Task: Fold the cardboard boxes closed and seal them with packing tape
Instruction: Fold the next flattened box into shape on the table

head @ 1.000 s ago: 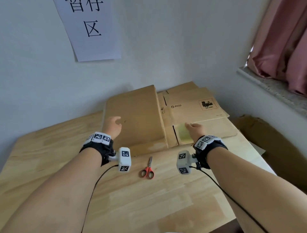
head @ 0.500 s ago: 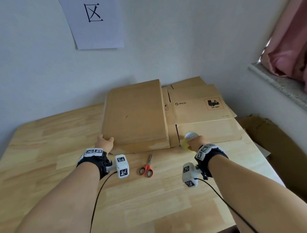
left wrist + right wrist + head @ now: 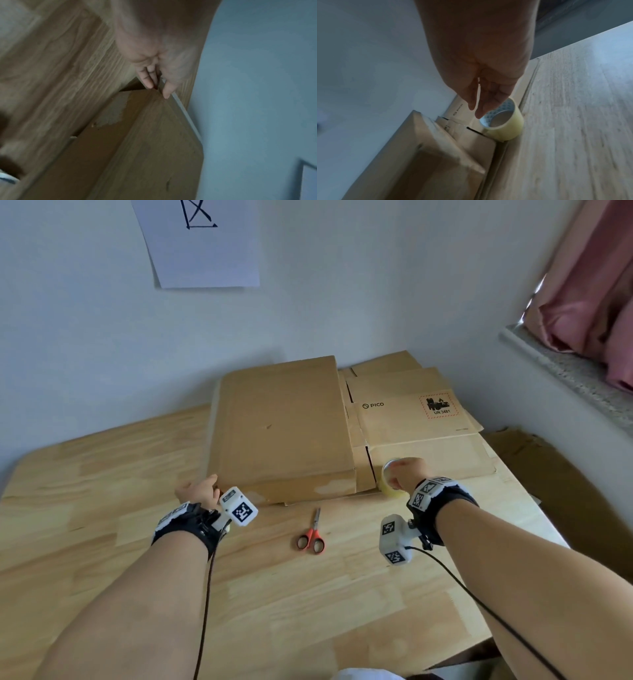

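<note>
A thick folded-flat cardboard box [image 3: 281, 422] lies at the back of the wooden table [image 3: 308, 611]. Beside it on the right lies a flattened box printed PICO [image 3: 411, 419]. My left hand [image 3: 197, 491] is at the thick box's front left corner. In the left wrist view, the left hand [image 3: 158, 92] pinches that corner of the box [image 3: 137, 135] between thumb and fingers. My right hand [image 3: 404, 474] holds a clear tape roll [image 3: 388, 489] at the flattened box's front edge. In the right wrist view, the right hand [image 3: 475, 112] holds the tilted tape roll [image 3: 505, 127] by its rim.
Orange-handled scissors [image 3: 312, 537] lie shut on the table between my wrists. A paper sign [image 3: 202, 244] hangs on the wall behind. Brown cardboard [image 3: 548, 474] sits below the table's right edge, under a stone windowsill [image 3: 565, 371].
My left hand slid back from the top of the thick box to its front left corner. My right hand drew the tape roll back to the flattened box's front edge.
</note>
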A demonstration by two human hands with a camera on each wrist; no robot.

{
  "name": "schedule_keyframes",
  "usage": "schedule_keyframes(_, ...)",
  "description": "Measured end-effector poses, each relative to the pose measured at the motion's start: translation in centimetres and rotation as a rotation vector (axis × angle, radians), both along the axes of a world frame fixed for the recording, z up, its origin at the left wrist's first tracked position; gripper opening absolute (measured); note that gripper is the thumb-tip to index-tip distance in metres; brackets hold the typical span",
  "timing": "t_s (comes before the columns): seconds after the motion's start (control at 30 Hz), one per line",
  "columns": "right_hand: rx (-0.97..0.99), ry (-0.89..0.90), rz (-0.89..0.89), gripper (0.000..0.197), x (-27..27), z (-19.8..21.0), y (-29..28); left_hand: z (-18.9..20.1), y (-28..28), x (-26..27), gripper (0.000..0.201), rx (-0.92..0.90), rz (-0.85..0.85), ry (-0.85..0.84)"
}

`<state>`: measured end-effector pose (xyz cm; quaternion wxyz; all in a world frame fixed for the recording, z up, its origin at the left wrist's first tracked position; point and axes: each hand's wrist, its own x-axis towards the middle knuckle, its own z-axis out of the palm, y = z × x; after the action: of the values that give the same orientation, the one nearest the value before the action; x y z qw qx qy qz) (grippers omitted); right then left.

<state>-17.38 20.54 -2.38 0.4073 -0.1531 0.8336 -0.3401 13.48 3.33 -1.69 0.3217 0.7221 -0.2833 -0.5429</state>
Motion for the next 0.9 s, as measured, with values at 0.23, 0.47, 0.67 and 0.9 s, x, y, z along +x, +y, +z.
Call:
schedule_keyframes(0.23, -0.157, -0.064, -0.038, 0.023, 8.2, 2.8, -5.3, 5.6, -3.6, 3.1, 0.044, -0.331, -0.107, 0.074)
schedule_keyframes(0.47, -0.250, -0.143, 0.055, 0.036, 16.7, 5.8, -10.9, 13.4, -7.2, 10.0, 0.045, -0.811, -0.322, -0.101)
schedule_keyframes(0.67, -0.353, 0.059, 0.067, 0.042, 22.3, 8.5, -15.2, 14.8, -8.6, 18.5, 0.039, -0.835, -0.593, -0.434)
schedule_keyframes(0.9, -0.382, 0.318, -0.005, 0.074, 24.0, 10.7, -18.4, 11.9, -9.8, 23.8, 0.040, -0.748, -0.726, -0.592)
